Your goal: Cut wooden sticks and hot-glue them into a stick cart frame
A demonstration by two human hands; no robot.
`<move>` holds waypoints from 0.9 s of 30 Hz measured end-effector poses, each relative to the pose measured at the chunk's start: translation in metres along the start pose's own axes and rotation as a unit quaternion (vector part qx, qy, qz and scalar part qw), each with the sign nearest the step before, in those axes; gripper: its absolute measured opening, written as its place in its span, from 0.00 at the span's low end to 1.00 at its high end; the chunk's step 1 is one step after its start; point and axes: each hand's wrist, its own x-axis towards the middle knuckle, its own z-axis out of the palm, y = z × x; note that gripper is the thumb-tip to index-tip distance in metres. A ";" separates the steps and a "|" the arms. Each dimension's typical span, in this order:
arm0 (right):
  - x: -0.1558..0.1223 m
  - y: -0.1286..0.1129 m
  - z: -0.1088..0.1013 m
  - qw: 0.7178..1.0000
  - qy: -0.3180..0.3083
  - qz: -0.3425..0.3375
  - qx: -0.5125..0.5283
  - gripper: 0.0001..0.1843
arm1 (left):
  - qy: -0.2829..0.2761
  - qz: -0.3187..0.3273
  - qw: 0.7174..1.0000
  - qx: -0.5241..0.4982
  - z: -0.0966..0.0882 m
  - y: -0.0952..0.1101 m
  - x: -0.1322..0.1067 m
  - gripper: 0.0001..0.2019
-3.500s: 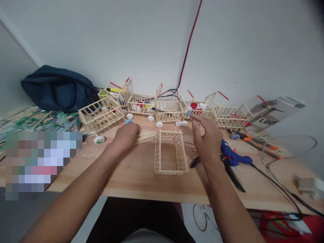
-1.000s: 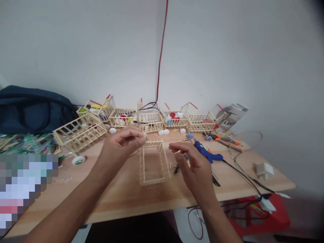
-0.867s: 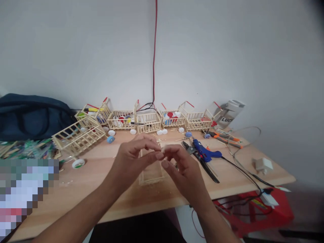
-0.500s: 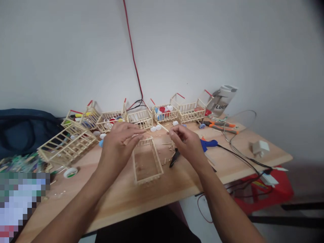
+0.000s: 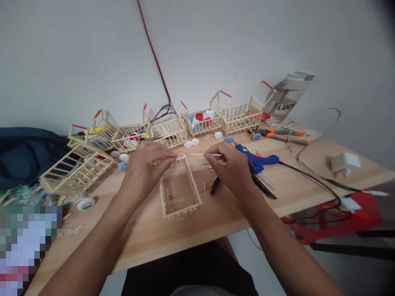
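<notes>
My right hand (image 5: 227, 165) pinches a thin wooden stick (image 5: 198, 154) between thumb and fingertips; its free end points left. At the far left corner of a rectangular wooden stick frame (image 5: 194, 181), my left hand (image 5: 148, 161) has thumb and fingers pressed together. Whatever those fingertips may hold is too small to make out. The frame lies on the table below and between both hands. Just right of my right hand, a blue glue gun (image 5: 256, 161) rests on its black stand.
Several small stick carts (image 5: 242, 119) with red handles line the wall. Bottle caps (image 5: 195, 142), cut stick pieces, pliers (image 5: 290, 137) and a white adapter (image 5: 345, 163) lie on the wooden table (image 5: 138, 242). A clear jar (image 5: 290, 96) stands at the back right.
The view has shifted, showing more of the glue gun. The stick in my right hand has turned from slanted to nearly level. My left fingertips are now at the frame's far corner.
</notes>
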 end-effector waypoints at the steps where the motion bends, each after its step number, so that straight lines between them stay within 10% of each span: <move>1: 0.000 -0.001 0.001 1.000 -0.001 -0.004 -0.004 0.06 | -0.003 -0.001 1.000 0.002 0.001 -0.001 0.000 0.05; 27: -0.002 -0.003 0.003 0.998 -0.008 -0.027 -0.054 0.10 | -0.015 -0.007 1.000 0.016 0.008 0.003 -0.001 0.07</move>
